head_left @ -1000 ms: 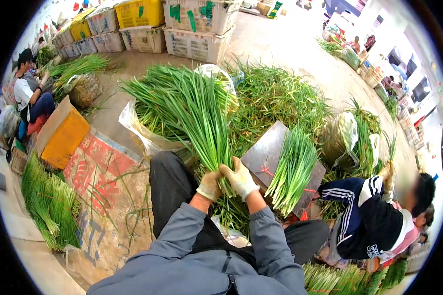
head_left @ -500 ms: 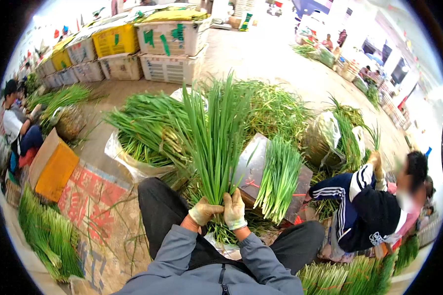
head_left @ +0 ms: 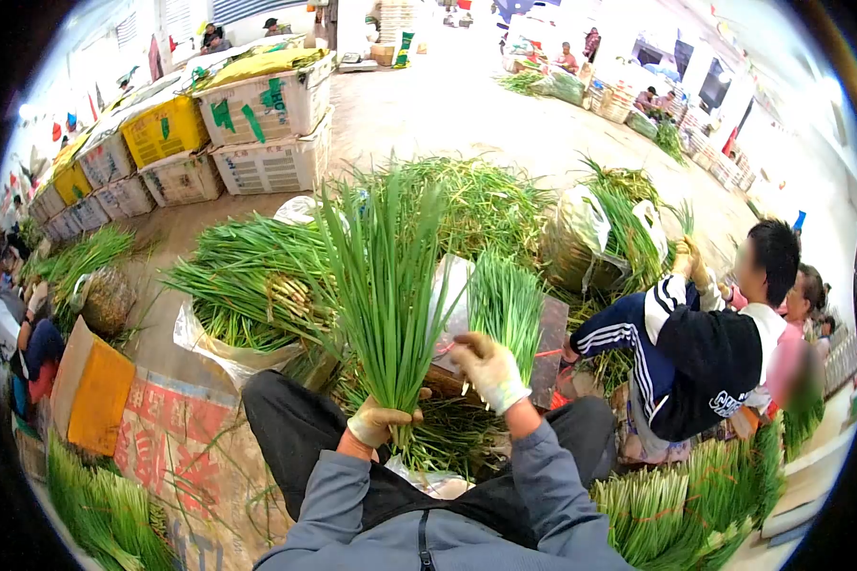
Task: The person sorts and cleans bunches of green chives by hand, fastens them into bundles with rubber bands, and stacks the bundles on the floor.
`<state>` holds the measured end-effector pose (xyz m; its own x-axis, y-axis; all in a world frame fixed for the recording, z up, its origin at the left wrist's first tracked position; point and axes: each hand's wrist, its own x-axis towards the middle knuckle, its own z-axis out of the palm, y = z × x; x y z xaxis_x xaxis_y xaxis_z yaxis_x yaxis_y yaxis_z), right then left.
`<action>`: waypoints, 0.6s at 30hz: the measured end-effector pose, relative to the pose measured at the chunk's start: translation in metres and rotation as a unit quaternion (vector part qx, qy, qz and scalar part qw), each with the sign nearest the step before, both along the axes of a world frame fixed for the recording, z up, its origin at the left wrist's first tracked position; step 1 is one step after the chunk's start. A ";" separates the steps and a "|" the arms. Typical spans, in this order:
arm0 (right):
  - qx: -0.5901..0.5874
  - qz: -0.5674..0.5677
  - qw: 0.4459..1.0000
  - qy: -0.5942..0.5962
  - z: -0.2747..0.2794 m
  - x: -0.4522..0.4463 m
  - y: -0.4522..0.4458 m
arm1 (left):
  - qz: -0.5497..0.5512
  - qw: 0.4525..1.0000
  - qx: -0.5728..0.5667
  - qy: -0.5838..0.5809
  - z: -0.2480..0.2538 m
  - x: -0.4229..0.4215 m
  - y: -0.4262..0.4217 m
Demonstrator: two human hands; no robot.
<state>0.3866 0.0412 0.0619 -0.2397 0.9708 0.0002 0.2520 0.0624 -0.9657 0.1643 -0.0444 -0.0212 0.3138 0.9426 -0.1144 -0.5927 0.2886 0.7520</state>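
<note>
My gloved left hand (head_left: 381,421) is wrapped round the lower stalks of an upright bunch of long green leaves (head_left: 386,295). My gloved right hand (head_left: 488,369) is off that bunch, to its right, with fingers curled near the base of a second bunch (head_left: 505,306). What its fingers hold, if anything, is too small to make out. The second bunch lies on a metal board (head_left: 548,347). An open bag (head_left: 224,350) with a heap of leaves (head_left: 257,276) is at the left.
Loose leaves (head_left: 457,205) are piled ahead. Stacked crates (head_left: 269,167) stand at the back left. A co-worker (head_left: 714,333) sits at the right, another person (head_left: 19,328) at the far left. Bundled stalks (head_left: 676,500) lie at the lower right; an orange box (head_left: 97,404) is at the left.
My right hand has come away from the upright bunch and moved right, towards the second bunch. My left hand still grips the stalks. The camera view has turned to the right.
</note>
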 end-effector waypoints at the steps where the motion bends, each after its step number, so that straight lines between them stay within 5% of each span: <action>1: -0.044 -0.024 0.998 0.047 0.013 0.005 0.005 | -0.014 1.000 0.001 -0.009 -0.004 -0.001 0.000; 11: 0.133 -0.046 0.984 0.106 0.090 -0.001 0.031 | -0.049 0.998 0.034 -0.021 -0.023 -0.001 0.000; 12: 0.244 -0.029 0.968 0.045 0.092 -0.002 0.039 | -0.056 0.998 0.035 -0.024 -0.025 -0.001 0.000; 14: 0.155 -0.014 0.985 0.081 0.124 -0.014 0.033 | -0.065 0.997 0.039 -0.033 -0.026 0.000 0.000; 18: 0.214 0.040 0.975 0.034 0.129 -0.022 0.051 | -0.071 0.996 0.047 0.007 -0.025 0.000 0.001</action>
